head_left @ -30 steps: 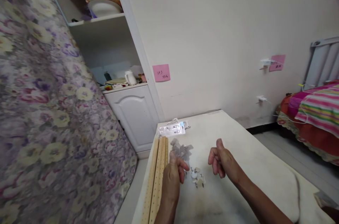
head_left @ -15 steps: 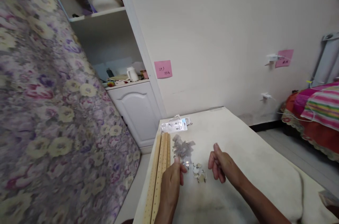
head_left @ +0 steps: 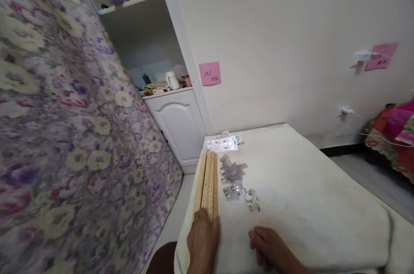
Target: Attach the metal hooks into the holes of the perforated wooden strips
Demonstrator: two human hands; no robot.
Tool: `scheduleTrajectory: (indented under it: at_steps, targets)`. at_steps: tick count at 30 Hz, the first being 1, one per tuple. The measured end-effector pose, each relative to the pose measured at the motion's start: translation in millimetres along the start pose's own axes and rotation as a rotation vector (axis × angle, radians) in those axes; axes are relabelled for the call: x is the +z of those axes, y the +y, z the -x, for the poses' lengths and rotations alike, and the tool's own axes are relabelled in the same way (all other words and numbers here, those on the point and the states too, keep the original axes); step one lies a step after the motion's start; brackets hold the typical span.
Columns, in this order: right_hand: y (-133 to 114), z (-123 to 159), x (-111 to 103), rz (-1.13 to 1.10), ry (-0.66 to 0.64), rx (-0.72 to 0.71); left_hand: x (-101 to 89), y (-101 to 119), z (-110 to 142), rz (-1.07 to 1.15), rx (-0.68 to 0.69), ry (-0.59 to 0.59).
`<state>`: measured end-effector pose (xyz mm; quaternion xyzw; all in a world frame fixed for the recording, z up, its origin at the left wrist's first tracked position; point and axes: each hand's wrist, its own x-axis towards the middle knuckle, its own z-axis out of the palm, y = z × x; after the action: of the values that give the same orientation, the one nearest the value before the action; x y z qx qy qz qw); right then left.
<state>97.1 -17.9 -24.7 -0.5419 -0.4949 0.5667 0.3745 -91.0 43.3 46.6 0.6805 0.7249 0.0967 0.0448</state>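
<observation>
My left hand is closed around the near part of the pale wooden strips, which have rows of small holes and lie lengthwise along the table's left side. My right hand is at the near edge of the table, fingers loosely curled, with nothing visible in it. Between and beyond the hands lies a small pile of white-and-metal pieces. Further back, several greyish translucent pieces are heaped beside the strips.
Clear plastic packets lie at the far left corner of the pale-covered table. A floral curtain hangs close on the left, with a white cabinet behind it. A pink note is stuck to the wall.
My left hand has moved from beside the small pieces back toward me and onto the wooden strips. My right hand has drawn back to the near edge. The view has turned slightly left.
</observation>
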Motion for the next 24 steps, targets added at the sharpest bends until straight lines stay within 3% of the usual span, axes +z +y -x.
scheduleTrajectory:
  at_steps: [6, 9, 13, 19, 24]
  targets:
    - [-3.2, 1.4, -1.6, -0.039, 0.029, -0.008, -5.9, 4.9, -7.3, 0.047, -0.031, -0.047]
    - [-9.9, 0.0, 0.1, -0.125, 0.071, -0.096, -10.8, 7.8, -2.0, 0.186, -0.066, -0.077]
    - [-23.9, -7.0, 9.1, -0.242, 0.098, -0.244, -7.3, 17.6, 23.5, 0.507, -0.028, -0.065]
    - [-47.5, -3.8, 16.8, -0.404, 0.229, -0.296, 21.2, 47.1, 72.0, 0.778, 0.089, 0.030]
    - [-55.6, 21.0, 1.1, -0.397, 0.346, -0.267, 35.6, 72.7, 92.9, 0.647, 0.181, -0.166]
